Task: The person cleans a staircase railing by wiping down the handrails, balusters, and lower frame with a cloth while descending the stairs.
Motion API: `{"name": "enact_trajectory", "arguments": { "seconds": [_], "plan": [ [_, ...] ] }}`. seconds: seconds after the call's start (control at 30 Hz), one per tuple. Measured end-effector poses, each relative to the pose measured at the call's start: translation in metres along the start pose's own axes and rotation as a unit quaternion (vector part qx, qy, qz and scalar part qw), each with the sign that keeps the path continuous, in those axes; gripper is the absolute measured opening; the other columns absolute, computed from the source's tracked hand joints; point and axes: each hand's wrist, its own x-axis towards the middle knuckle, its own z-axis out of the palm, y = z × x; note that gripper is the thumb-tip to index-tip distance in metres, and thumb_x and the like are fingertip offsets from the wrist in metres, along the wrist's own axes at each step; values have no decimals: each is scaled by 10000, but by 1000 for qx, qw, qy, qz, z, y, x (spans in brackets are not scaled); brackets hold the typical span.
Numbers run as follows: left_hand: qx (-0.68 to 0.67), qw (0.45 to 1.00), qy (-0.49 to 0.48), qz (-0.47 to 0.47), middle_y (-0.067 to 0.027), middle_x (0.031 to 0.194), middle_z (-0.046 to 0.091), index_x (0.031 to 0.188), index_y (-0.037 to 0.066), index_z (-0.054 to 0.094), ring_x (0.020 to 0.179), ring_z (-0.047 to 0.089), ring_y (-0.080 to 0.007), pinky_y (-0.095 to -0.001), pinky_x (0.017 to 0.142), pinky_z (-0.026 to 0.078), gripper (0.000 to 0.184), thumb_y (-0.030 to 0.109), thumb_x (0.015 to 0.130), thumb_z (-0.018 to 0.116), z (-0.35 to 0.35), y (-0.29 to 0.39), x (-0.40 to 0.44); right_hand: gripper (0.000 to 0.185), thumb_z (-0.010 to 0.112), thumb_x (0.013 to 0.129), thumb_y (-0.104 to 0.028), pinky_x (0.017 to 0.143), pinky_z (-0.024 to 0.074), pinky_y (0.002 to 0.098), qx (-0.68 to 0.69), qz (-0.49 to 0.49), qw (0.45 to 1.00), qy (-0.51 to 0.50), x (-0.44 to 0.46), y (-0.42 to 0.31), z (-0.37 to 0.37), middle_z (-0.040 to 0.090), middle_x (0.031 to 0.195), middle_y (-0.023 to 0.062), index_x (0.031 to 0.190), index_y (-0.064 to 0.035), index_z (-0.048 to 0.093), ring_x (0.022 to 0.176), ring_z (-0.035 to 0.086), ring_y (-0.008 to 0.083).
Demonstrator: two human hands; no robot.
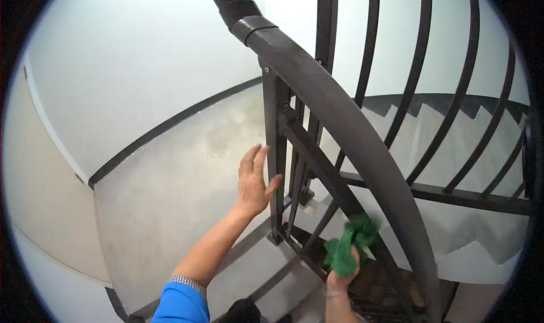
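My right hand (344, 275) holds a bunched green cloth (343, 252) against the slanted dark lower rail (326, 173) of the stair railing, under the curved handrail (340, 116). The cloth wraps partly over that rail and looks slightly blurred. My left hand (253, 181) is raised beside the dark upright post (274, 153), with its fingers apart and nothing in it. Its fingertips come close to the post; whether they touch it I cannot tell.
A grey landing floor (170, 192) lies to the left, edged by a dark skirting and a white wall (147, 51). Steps (255, 275) lie below me. Behind curved balusters (419, 56) at the right, more stairs (436, 130) rise. A door (51, 187) is at the far left.
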Motion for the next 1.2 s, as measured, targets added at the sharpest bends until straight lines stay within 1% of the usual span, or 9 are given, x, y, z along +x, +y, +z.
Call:
{"name": "enact_trajectory", "arguments": {
  "seconds": [0.13,0.23,0.47,0.53,0.63,0.73,0.87,1.07,1.2],
  "plan": [
    [-82,996,24,-25,-203,1206,435,1328,54,235,1110,436,-319,-391,944,350,809,193,699,723,44,-45,5,500,398,887,-446,972,356,461,327,318,888,-54,-38,62,-1,460,1265,95,1256,-111,439,1139,449,296],
    [-382,900,-130,-165,-160,1045,542,1299,48,282,962,537,-242,-335,865,416,729,212,727,702,78,-70,9,572,351,874,-523,967,362,463,447,292,843,-69,-27,83,31,449,1277,89,1274,-118,411,1149,443,290],
    [-409,907,-45,-85,-143,953,574,1123,29,402,872,550,-203,-321,780,436,478,209,760,655,91,-92,13,537,469,860,-445,965,362,431,441,117,876,-156,30,96,107,458,1260,88,1262,-94,405,1129,458,284],
    [-421,903,-33,-73,-161,966,570,1126,19,394,878,551,-230,-328,797,429,489,238,769,644,96,-102,14,479,444,883,-396,914,393,366,6,-162,981,-103,48,104,125,505,1186,111,1192,-30,455,1058,496,269],
    [-448,894,13,-30,-191,975,573,1120,11,387,898,564,-269,-346,804,429,492,246,770,640,80,-101,23,432,400,906,-350,807,409,338,-10,-70,997,-34,69,57,180,559,1015,148,1045,38,529,928,521,233],
    [-425,905,4,-13,-218,965,578,1114,10,383,912,574,-320,-371,801,433,489,240,765,636,74,-103,23,472,430,894,-377,737,405,350,-122,-206,969,-66,86,19,221,592,778,130,873,70,580,760,538,214],
    [-442,896,8,-22,-205,959,591,1146,15,385,883,588,-324,-370,783,446,519,216,744,643,72,-99,26,497,524,801,-434,750,440,447,-450,-317,833,59,112,12,249,604,756,264,730,45,635,764,586,427],
    [-535,845,-25,-12,-134,906,606,1095,5,488,822,596,-186,-300,731,469,511,189,666,697,110,-119,-20,166,619,763,-152,629,459,347,-381,-423,822,26,112,29,234,629,680,99,734,12,628,621,597,213],
    [-535,844,-5,-28,-112,772,588,1029,-12,500,690,563,-181,-321,650,461,477,167,624,679,111,-117,-23,137,582,756,-159,733,433,401,-401,-425,811,29,79,112,192,627,800,132,794,-35,627,769,586,317]
  ]
}}
